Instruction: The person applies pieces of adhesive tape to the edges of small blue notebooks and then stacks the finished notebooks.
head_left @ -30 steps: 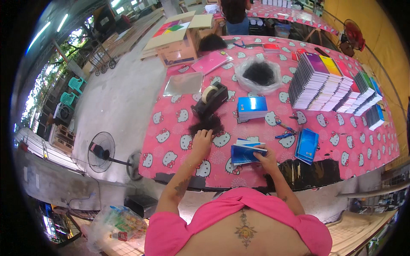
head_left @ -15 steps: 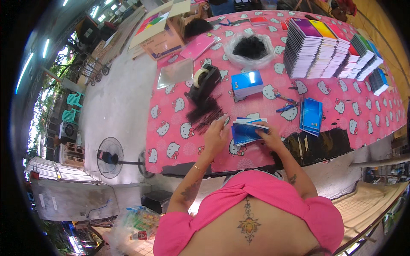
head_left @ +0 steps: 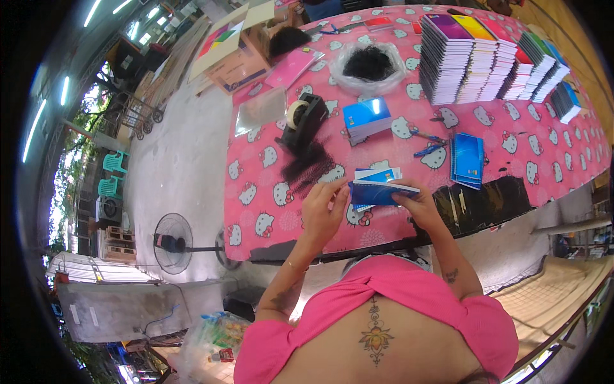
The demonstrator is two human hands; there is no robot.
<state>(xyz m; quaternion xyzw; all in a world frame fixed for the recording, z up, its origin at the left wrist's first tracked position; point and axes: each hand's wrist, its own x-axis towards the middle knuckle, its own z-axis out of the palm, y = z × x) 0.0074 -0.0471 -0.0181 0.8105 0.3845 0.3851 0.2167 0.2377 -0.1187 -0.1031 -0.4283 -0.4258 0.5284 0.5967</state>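
Head view. Gripped in the right hand (head_left: pixel 417 205), thumb on top and fingers behind: a blue notebook (head_left: pixel 378 194), tilted above the near edge of the pink-covered table (head_left: pixel 348 240), in front of loose blue-and-white notebooks (head_left: pixel 387 174). Held by its right end, presumably to keep the left end free for the other hand. Left hand (head_left: pixel 323 208) at that left end, fingers bent and fingertips close together; impossible to tell whether touching the edge or pinching something small.

Just beyond the left hand: loose black coils (head_left: pixel 308 166), apparently placed there for easy reach. Behind them, a black tape dispenser (head_left: pixel 308 121). Farther back, a clear bag (head_left: pixel 395 75) with more black coils inside, likely bagged against tangling and scatter.

Ahead of the held notebook, a short blue stack (head_left: pixel 368 120), squared up, probably to ease lifting one copy at a time. To the right, blue-handled pliers (head_left: pixel 430 151), within reach of the right hand, and a fanned blue pile (head_left: pixel 467 159). At far right, tall coloured stacks (head_left: pixel 455 73), seemingly grouped by cover colour and set well clear of both hands.
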